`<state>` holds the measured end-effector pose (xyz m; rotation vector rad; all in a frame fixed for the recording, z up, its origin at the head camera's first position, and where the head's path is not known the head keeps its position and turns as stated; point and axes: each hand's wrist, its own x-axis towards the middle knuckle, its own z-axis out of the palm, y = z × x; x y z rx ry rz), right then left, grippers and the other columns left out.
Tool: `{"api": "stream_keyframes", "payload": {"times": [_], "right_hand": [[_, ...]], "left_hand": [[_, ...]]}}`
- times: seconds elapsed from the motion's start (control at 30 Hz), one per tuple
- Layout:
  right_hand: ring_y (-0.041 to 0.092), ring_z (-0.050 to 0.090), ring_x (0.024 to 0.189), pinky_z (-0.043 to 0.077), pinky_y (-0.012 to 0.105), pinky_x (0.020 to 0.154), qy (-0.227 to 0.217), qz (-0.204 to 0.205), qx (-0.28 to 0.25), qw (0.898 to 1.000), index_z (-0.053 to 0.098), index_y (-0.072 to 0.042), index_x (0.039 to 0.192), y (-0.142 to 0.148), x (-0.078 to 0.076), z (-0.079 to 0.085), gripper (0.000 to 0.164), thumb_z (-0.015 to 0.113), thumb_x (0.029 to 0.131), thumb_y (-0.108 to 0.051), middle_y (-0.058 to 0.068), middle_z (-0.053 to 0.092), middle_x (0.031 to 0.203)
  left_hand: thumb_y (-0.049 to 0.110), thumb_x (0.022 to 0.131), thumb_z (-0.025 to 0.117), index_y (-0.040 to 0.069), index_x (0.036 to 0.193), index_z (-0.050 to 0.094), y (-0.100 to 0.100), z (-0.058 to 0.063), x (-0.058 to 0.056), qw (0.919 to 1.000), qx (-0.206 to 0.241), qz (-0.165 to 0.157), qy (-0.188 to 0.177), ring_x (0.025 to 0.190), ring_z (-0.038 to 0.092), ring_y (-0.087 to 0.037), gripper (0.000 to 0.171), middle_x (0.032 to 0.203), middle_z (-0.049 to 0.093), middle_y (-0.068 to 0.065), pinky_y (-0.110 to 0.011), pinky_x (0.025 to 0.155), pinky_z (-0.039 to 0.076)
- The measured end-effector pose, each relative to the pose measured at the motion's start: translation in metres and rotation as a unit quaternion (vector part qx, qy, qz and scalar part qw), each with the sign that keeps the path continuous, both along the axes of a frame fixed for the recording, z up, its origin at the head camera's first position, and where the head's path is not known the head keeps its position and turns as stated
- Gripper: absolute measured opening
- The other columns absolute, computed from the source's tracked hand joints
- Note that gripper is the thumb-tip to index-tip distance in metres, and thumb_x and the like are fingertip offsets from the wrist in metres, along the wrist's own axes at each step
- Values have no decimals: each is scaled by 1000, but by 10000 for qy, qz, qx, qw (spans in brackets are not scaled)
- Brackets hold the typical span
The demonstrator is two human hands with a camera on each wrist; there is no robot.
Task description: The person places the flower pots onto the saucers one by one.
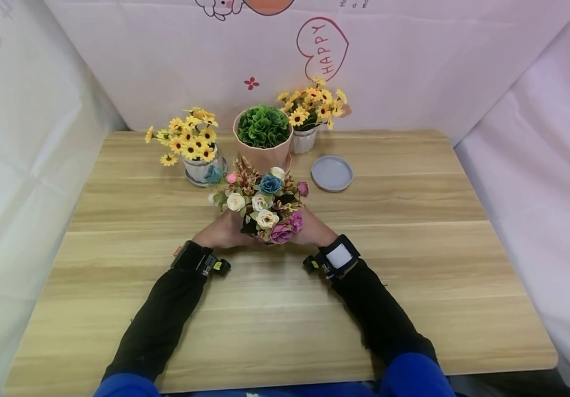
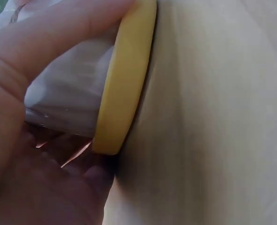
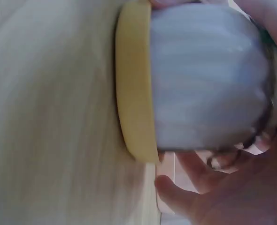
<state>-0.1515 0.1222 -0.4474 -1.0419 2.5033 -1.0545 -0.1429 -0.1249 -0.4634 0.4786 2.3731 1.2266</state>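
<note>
A white ribbed flower pot stands in a yellow saucer, upright at the middle of the wooden table. In the head view its mixed artificial flowers, cream, blue and purple, hide the pot and most of the fingers. My left hand holds the pot from the left, its thumb reaching over the pot to the saucer in the left wrist view. From the opposite side my right hand grips the pot, with fingers around its wall. The saucer's underside is right at the tabletop.
Behind the bouquet stands a pink pot of green leaves. Yellow flowers in a white pot are at its left, and more yellow flowers at its right. A grey-blue saucer lies on the table, right of the pink pot.
</note>
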Motion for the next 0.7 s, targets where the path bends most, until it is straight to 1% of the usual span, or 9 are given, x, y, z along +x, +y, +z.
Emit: {"api": "stream_keyframes", "payload": {"times": [0.07,0.1,0.2,0.3,0.33,0.37,0.5,0.6,0.7], "right_hand": [[43,53,142,39,54,126,-16,53,-100,9999,51,7,147,3,-2,-1,65,77,89,-6,25,58,147],[42,53,142,39,53,126,-47,57,-144,9999,51,6,147,5,-3,-2,67,79,88,-7,25,58,147],[41,52,143,39,52,127,-344,23,-355,9988,47,5,151,11,-6,-3,78,85,84,-9,24,57,150],[40,49,146,37,52,129,-621,-17,-551,9965,44,4,154,13,-5,-3,86,88,82,-8,23,54,153],[40,49,146,36,51,129,-694,-24,-589,9958,44,3,155,13,-4,-2,86,88,81,-8,22,54,154],[39,49,147,37,51,129,-740,-36,-617,9953,44,3,155,12,-4,-3,86,87,81,-7,22,54,154],[36,47,149,35,49,130,-752,-46,-594,9954,43,0,157,6,-1,-1,88,89,82,-10,19,52,157],[34,47,150,34,48,130,-597,-16,-429,9973,45,-2,156,2,2,0,89,91,82,-16,16,52,157],[33,45,151,32,48,131,-648,39,-431,9970,44,-3,156,-1,6,2,91,92,81,-19,15,51,158]], "left_hand": [[28,74,98,11,162,32,0,1,1,9999,-34,-31,138,150,47,-33,112,159,50,-15,-47,129,35],[27,75,98,9,161,32,0,3,2,9997,-92,-66,232,144,52,-35,110,154,53,-17,-49,126,40],[22,77,95,3,159,33,0,9,3,9984,-187,-182,511,139,55,-37,105,151,54,-21,-51,122,45],[19,78,93,0,158,33,0,18,5,9971,-290,-254,662,138,56,-39,102,151,54,-23,-52,120,46],[20,79,93,0,159,34,1,20,6,9966,-299,-282,709,143,52,-39,101,156,51,-22,-52,123,43],[21,79,93,0,158,35,1,24,7,9966,-358,-265,700,141,54,-39,100,154,52,-22,-52,121,45],[24,80,93,1,159,35,3,34,12,9960,-473,-250,717,145,51,-38,101,158,50,-21,-53,123,43],[20,82,92,-1,159,35,5,39,16,9955,-461,-268,785,147,49,-38,98,159,49,-22,-53,125,41],[14,83,88,-5,154,43,7,40,20,9943,-418,-342,920,142,54,-41,86,154,54,-25,-53,122,44]]}}
